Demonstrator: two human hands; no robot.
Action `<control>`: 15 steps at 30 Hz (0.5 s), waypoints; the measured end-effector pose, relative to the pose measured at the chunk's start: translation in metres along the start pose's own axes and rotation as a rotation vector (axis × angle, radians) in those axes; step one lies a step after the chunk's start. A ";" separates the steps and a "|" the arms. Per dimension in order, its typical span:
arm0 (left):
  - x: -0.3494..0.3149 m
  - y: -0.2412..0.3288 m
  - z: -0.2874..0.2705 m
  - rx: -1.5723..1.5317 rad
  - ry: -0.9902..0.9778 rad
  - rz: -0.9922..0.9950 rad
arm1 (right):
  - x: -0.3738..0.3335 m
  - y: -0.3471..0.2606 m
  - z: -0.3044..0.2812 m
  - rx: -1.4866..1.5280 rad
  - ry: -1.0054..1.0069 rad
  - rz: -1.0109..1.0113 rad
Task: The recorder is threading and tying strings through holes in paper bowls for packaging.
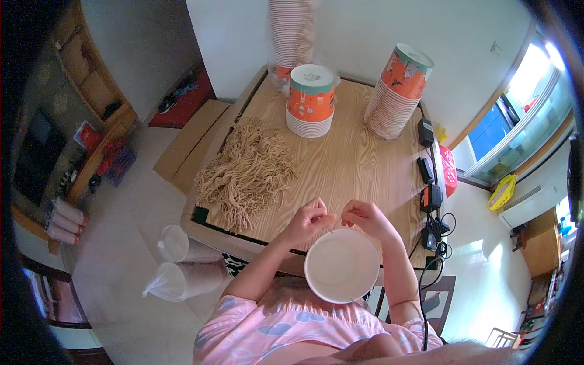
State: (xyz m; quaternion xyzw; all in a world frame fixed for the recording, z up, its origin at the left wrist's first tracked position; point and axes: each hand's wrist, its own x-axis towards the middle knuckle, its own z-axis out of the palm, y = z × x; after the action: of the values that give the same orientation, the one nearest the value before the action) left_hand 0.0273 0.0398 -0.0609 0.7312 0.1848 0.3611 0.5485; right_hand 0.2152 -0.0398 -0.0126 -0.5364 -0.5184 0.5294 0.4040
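Pressing fingertips together on the left hand (311, 218) and right hand (363, 219), near the white bucket's (342, 267) far rim, hiding anything pinched between.

tall cup stack (291, 33) w/ top off-pic

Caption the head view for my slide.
Left hand and right hand close together by a white tub, tan string pile and upturned orange tubs beyond on a table.
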 end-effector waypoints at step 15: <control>0.005 0.018 -0.009 0.264 -0.172 0.086 | -0.001 -0.007 0.010 -0.265 0.190 0.024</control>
State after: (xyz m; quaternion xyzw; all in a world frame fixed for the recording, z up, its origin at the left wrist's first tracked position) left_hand 0.0223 0.0434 -0.0412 0.8323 0.1517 0.2929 0.4455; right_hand 0.2051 -0.0413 -0.0065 -0.6389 -0.5368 0.4078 0.3705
